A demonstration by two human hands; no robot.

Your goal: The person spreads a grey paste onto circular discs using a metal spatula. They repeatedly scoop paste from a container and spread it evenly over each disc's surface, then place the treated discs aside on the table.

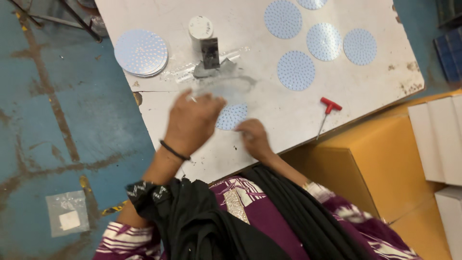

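Observation:
A round pale-blue dotted disc (232, 115) lies on the white table (365, 91) near its front edge. My left hand (191, 121) rests flat over the disc's left side, fingers spread and blurred. My right hand (253, 138) touches the disc's lower right edge with its fingertips. A black band circles my left wrist. Neither hand clearly grips the disc.
A stack of similar discs (141, 52) sits at the table's left. Several single discs (295, 70) lie at the back right. A grey cylinder with a dark block (204, 41) stands mid-table. A red-handled T-shaped tool (327, 110) lies near the right edge. Orange and white boxes (433, 139) stand on the right.

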